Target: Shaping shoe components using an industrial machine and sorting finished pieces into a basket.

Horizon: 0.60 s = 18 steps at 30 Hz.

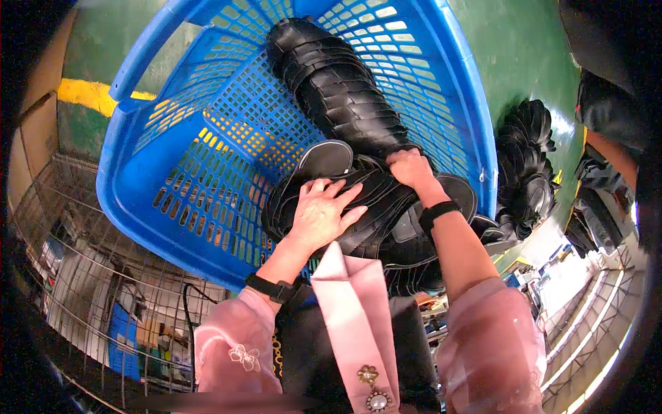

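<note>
Black leather-like pieces (365, 238), loose bundle: at frame centre, over the basket's lower edge, long axis roughly crosswise; one rounded tip pointed toward the top. Left hand (321, 212): spread flat on top, fingers unclosed, apparently steadying the layers. Right hand (412, 169): fingers curled at the bundle's upper edge; whether clenched on a piece, could not be told. Black stack (338, 90): inside the basket, long axis diagonal, upper centre to centre right, overlapped probably to save room. Blue basket (124, 165): around the stack. Black heap (527, 165): floor, right of frame.
</note>
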### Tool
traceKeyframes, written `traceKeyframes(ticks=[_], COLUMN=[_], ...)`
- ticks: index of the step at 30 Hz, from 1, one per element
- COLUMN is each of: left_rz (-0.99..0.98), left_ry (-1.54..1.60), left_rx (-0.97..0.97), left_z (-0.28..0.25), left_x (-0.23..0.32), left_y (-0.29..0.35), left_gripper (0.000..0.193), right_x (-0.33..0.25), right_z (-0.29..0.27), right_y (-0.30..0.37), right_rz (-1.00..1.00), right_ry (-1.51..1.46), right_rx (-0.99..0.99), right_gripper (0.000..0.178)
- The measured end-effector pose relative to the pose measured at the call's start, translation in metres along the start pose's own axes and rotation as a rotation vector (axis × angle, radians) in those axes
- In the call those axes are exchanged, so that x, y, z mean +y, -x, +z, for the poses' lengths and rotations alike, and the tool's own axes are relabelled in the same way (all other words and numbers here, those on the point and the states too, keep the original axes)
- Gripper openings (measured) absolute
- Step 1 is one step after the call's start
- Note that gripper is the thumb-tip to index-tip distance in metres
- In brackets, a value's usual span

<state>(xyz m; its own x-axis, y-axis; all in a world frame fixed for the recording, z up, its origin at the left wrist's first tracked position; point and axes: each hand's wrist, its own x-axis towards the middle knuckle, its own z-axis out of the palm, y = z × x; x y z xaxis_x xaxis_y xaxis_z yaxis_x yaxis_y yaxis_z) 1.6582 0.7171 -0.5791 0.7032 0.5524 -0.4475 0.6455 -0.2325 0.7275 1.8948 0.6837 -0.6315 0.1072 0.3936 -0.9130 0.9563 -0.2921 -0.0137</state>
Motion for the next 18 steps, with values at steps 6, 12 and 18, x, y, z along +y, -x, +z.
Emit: traceKeyframes(ticks=[6, 12, 18], left_rz=[0.048, 0.033, -0.008], left_ry=[-0.01, -0.004, 0.056], left_rx=[0.01, 0.022, -0.024], left_z=[-0.011, -0.005, -0.008], left_x=[0.005, 0.008, -0.007], left_y=[0.009, 0.002, -0.012], left_gripper=[0.044, 0.044, 0.045], right_x=[-0.001, 0.035, 0.042], right_z=[-0.001, 0.023, 0.027], right_y=[0.012, -0.04, -0.075], right_rz=[-0.085, -0.074, 0.518], right_ry=[0.015, -0.256, -1.366], right_rx=[-0.192, -0.253, -0.202], right_gripper=[0.037, 0.036, 0.026])
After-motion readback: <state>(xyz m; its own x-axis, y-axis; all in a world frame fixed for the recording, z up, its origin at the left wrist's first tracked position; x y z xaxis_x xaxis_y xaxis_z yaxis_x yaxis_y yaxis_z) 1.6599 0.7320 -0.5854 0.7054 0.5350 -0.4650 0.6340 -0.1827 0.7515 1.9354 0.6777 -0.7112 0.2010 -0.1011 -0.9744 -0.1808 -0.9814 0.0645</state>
